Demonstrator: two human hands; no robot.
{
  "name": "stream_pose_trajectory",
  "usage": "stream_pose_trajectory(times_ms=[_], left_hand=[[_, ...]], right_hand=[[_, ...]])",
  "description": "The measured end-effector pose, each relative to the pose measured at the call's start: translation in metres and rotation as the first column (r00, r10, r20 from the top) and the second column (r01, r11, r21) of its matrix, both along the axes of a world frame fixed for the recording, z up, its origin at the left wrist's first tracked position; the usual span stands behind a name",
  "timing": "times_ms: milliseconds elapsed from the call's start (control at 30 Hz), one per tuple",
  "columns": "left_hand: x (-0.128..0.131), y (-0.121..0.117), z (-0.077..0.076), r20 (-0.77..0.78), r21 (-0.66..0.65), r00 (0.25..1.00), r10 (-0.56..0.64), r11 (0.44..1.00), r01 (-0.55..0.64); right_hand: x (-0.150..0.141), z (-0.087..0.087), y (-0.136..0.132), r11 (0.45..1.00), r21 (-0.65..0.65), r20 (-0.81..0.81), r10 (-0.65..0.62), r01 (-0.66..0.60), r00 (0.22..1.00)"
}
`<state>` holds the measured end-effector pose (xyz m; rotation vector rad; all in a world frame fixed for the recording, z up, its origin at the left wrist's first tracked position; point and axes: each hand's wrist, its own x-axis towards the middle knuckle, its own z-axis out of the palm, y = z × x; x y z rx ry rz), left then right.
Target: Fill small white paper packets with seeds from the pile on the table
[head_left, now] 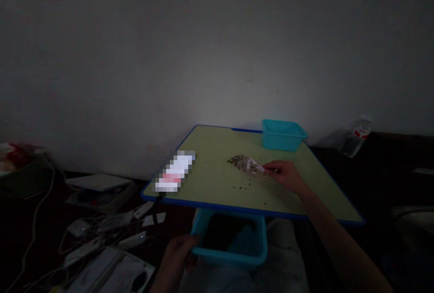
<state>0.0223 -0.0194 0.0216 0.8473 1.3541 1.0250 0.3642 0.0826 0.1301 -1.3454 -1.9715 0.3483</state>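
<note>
pale table [210,189], centre: right hand [287,175] pinches clear plastic [255,166] by dark grains [236,161], apparently working them; left hand [179,250] grips blue bin [230,257], lower centre.

Bag, loose bits and bin.
Bag [254,166]: clear, pale-marked, lying low on the bench [210,148]. Bits [236,162]: small, dark, spread in a patch beside the bag's left end, a few strays nearer the front edge. Bin [230,257]: blue, rectangular, open-topped, upright below that edge; dark contents [220,232] partly covering its floor, too dim to identify.
</note>
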Motion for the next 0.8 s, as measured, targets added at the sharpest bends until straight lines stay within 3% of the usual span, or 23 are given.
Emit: stream_pose_trajectory(times_ms=[267,533,800], left_hand=[[0.006,-0.001,-0.003,-0.046,-0.006,0.999,0.026,1.0,-0.027],[0.012,-0.002,-0.01,0.007,0.012,1.0,-0.023,1.0,0.023],[0.011,-0.003,-0.008,-0.005,0.008,1.0,-0.024,1.0,0.024]], right_hand=[[0.017,-0.013,-0.017,0.995,-0.006,0.06,-0.096,0.097,0.994],[0.005,-0.013,-0.018,0.999,0.007,0.076,-0.042,0.042,0.996],[0.001,-0.011,-0.04,1.0,-0.031,0.038,0.006,-0.005,0.999]])
